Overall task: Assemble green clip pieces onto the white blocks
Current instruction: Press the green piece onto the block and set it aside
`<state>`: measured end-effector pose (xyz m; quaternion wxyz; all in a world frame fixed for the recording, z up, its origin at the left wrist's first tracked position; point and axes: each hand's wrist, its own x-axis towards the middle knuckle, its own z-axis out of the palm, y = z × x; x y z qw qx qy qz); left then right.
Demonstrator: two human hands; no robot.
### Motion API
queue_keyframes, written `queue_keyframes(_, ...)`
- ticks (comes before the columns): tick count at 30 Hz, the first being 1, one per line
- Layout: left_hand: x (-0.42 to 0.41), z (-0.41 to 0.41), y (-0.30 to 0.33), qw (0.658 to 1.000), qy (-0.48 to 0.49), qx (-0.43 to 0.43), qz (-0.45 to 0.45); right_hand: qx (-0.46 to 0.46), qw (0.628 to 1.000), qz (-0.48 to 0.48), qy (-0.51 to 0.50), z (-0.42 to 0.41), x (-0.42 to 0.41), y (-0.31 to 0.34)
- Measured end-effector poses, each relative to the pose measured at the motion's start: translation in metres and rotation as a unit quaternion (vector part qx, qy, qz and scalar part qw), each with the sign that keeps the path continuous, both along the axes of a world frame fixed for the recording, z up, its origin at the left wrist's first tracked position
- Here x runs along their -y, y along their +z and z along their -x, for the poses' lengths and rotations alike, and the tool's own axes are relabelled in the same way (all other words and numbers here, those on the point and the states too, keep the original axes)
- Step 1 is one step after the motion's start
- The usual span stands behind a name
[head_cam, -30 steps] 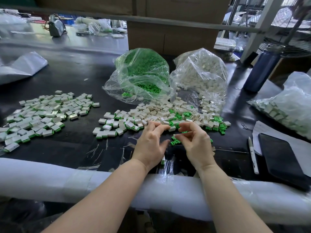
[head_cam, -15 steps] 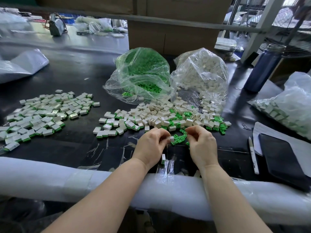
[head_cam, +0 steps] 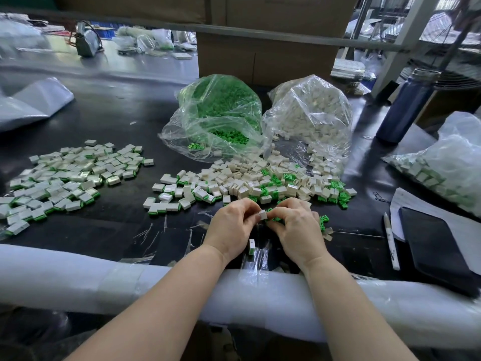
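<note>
Cluttered workshop bench, dark glossy table (head_cam: 112,118), padded white edge roll (head_cam: 78,277) nearest the body. Beyond the fingers, two clear sacks: bag of green clips (head_cam: 218,118) and bag of white blocks (head_cam: 309,115). Just past the fingertips, a mixed heap of loose blocks and clips (head_cam: 260,181); far off to the left-hand side, a spread of finished pieces (head_cam: 70,175).

Left hand (head_cam: 231,227) curled, fingertips pinching a white block (head_cam: 263,214). Right hand (head_cam: 296,230) curled too, fingertips closed against the same block from the other side, with some green clips (head_cam: 276,219) showing just beneath; whether one is pinched, cannot tell. One finished piece (head_cam: 251,246) below the left thumb, near the edge roll.

Likely mid-press. Risks: clip going in skewed and jamming if misaligned; small part springing out of a tight pinch into the heap; knocking that near piece off the table edge with a wrist.
</note>
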<state>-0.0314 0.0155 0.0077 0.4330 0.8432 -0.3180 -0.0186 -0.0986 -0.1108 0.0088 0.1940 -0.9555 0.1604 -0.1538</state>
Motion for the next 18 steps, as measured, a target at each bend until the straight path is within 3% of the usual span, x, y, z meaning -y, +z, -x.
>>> queue_keyframes(4, -0.0001, -0.001, -0.0005, 1.0, -0.001, -0.01, 0.014, 0.044, 0.999, -0.007, -0.003, 0.0, 0.0006, -0.0023)
queue_keyframes(10, -0.0014, -0.0049, -0.0019, 0.995, -0.01, -0.069, 0.078, 0.172, 0.963, -0.205, 0.016, 0.0015, 0.0012, 0.0039)
queue_keyframes(18, -0.002, -0.005, -0.0025, 0.989, -0.029, -0.102, 0.102, 0.166, 0.943, -0.288, 0.005, 0.0013, 0.0017, 0.0017)
